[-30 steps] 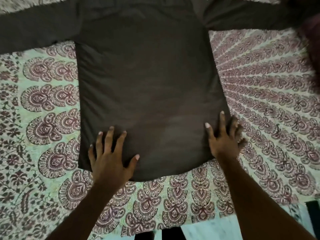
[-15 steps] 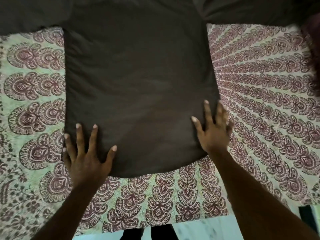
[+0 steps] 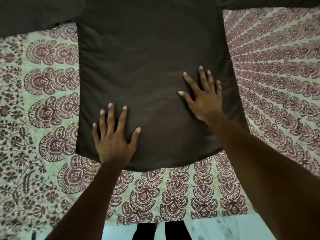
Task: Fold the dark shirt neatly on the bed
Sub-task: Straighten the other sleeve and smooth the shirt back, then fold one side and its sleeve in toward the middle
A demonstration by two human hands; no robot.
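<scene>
The dark shirt (image 3: 147,66) lies flat on the bed, hem toward me, both sleeves stretched out sideways along the top of the view. My left hand (image 3: 114,137) rests palm down on the shirt's lower left part, fingers spread, just above the hem. My right hand (image 3: 203,97) lies flat on the right half of the body, farther up, fingers spread. Neither hand grips the cloth. The collar is out of view above the frame.
The bed carries a pale green sheet with maroon paisley print (image 3: 173,191). Its near edge runs along the bottom, with light floor (image 3: 216,231) and my dark-clad legs (image 3: 162,231) below it.
Both hands have slid inward and up from the shirt's lower side edges onto its body. The view has shifted so the shirt sits more to the right.
</scene>
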